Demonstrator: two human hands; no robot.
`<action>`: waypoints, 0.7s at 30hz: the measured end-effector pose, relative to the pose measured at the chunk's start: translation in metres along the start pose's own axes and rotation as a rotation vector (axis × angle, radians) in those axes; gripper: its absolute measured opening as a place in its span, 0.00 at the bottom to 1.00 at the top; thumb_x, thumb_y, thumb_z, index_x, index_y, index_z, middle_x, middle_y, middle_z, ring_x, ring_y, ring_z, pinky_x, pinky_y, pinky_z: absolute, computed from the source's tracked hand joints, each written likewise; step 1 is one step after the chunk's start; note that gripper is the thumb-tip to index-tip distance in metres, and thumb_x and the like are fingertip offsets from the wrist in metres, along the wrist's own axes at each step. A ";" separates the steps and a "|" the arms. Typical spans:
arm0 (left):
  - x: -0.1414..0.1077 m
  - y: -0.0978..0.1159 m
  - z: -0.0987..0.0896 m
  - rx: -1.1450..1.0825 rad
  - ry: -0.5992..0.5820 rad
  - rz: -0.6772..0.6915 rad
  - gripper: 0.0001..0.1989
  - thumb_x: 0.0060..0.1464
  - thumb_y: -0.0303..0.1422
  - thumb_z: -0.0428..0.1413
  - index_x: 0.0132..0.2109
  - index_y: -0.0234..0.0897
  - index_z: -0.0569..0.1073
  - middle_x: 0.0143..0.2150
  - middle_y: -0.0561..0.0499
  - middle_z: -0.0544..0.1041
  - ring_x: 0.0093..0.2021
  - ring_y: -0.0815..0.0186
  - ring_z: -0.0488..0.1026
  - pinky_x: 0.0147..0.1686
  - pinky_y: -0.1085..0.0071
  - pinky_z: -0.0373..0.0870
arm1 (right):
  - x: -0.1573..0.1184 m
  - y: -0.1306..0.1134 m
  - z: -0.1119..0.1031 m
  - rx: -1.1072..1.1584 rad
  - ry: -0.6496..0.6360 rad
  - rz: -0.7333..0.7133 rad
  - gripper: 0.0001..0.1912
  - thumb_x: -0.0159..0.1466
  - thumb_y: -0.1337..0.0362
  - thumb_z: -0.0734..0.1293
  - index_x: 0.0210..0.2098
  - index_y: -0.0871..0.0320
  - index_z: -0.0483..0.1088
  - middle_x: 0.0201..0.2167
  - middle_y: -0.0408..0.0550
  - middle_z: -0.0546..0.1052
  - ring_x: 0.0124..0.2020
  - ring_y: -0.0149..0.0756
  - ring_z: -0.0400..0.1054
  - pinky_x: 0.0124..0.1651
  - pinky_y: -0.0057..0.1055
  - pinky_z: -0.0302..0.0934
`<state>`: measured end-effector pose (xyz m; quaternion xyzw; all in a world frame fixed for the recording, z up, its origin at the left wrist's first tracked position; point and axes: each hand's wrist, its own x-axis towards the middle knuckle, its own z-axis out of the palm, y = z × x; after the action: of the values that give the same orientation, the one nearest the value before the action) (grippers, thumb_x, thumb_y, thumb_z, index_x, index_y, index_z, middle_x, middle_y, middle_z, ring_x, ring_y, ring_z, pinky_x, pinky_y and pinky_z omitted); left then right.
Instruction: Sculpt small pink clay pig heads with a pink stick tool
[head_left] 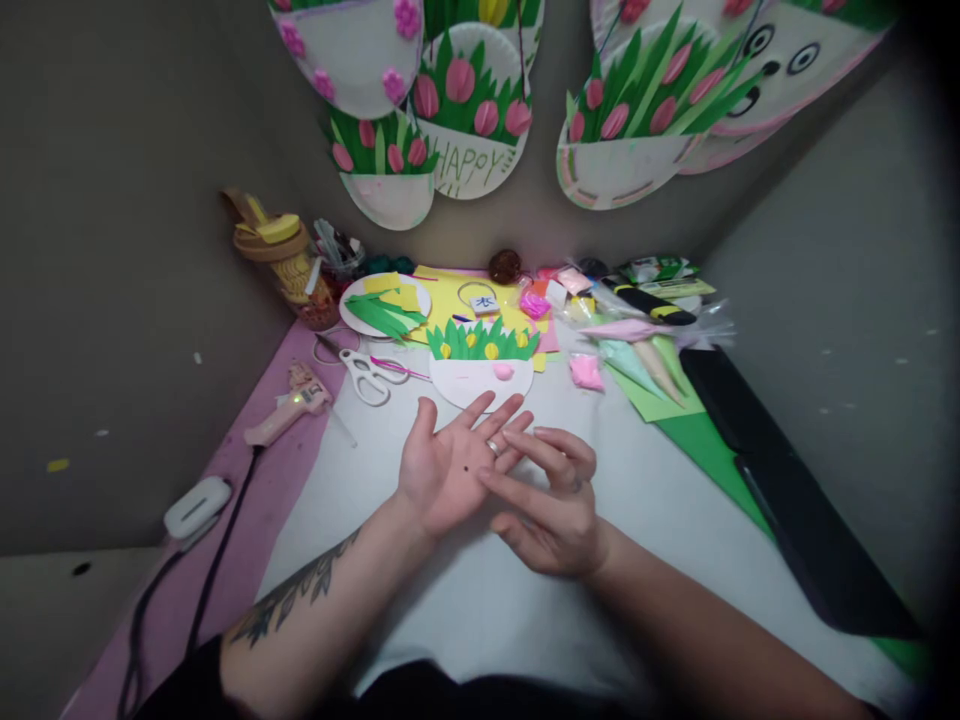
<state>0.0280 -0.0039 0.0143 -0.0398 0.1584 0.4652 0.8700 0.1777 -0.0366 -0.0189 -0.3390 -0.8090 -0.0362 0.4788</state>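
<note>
My left hand is palm up over the white table cover, its fingers spread. A tiny dark ball rests on that palm. Beside it, my right hand reaches over from the right with fingers apart, the index fingertip close to the ball; nothing shows between its fingers. Just beyond my hands lies a half-round white paper plate with green paper grass and yellow flowers along its top edge. On the plate's right part sits a pink oval piece.
White scissors and a pink glue gun with its cable lie left. At the back are a plate of green strips and clay bags. A long black object lies right. Decorated plates hang above.
</note>
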 end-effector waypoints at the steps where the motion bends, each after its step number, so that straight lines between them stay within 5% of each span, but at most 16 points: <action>1: 0.000 0.000 0.000 0.000 -0.001 -0.001 0.37 0.59 0.55 0.41 0.62 0.29 0.59 0.63 0.31 0.64 0.64 0.45 0.60 0.54 0.54 0.66 | 0.000 0.000 0.000 0.004 -0.003 -0.005 0.16 0.65 0.53 0.61 0.46 0.51 0.74 0.56 0.48 0.65 0.54 0.48 0.56 0.53 0.46 0.59; 10: -0.002 -0.003 0.000 0.040 0.013 -0.006 0.35 0.59 0.55 0.40 0.57 0.29 0.64 0.61 0.34 0.66 0.60 0.46 0.65 0.54 0.55 0.66 | -0.001 0.002 0.009 -0.023 -0.061 -0.002 0.22 0.63 0.48 0.62 0.54 0.46 0.69 0.61 0.48 0.62 0.57 0.50 0.55 0.56 0.50 0.56; 21: -0.002 -0.003 0.001 0.026 0.052 -0.021 0.36 0.57 0.58 0.40 0.56 0.31 0.65 0.57 0.35 0.69 0.56 0.48 0.69 0.51 0.52 0.67 | 0.000 0.001 0.009 -0.062 -0.061 -0.058 0.23 0.64 0.47 0.60 0.52 0.50 0.71 0.61 0.50 0.63 0.57 0.50 0.54 0.54 0.47 0.56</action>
<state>0.0295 -0.0071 0.0158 -0.0423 0.1864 0.4529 0.8708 0.1715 -0.0327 -0.0240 -0.3310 -0.8311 -0.0647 0.4422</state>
